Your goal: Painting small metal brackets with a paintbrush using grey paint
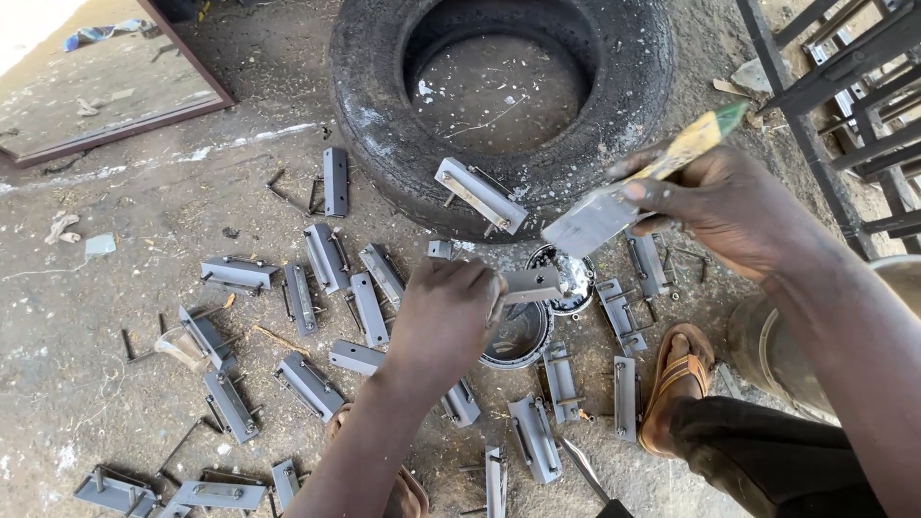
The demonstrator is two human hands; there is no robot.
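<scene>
- The old rubber tyre (384,115) lies flat on the dusty concrete floor (115,288); its tread is cracked and flecked with pale paint, and one painted latch (480,195) rests on its sidewall.
- Many grey steel latches (235,273), flat plates with a sliding rod, lie scattered well apart across the floor, matt with fresh-looking grey coating.
- The open round paint tin (518,338) sits just below the work, beside its lid (574,278), both smeared inside.
- The right hand (720,206) has its grip closed on a paintbrush (614,206): a broad flat head loaded grey, and a worn green-yellow handle.
- The left hand (443,317) has its grip clamped on a small grey latch piece (531,284), held over the tin, near the brush tip but apart from it.
- Judgement: holding the piece by one end keeps fingers off wet faces; staying over the tin catches drips; thin strokes along the plate should reach the edges and rod guides without clogging them.
</scene>
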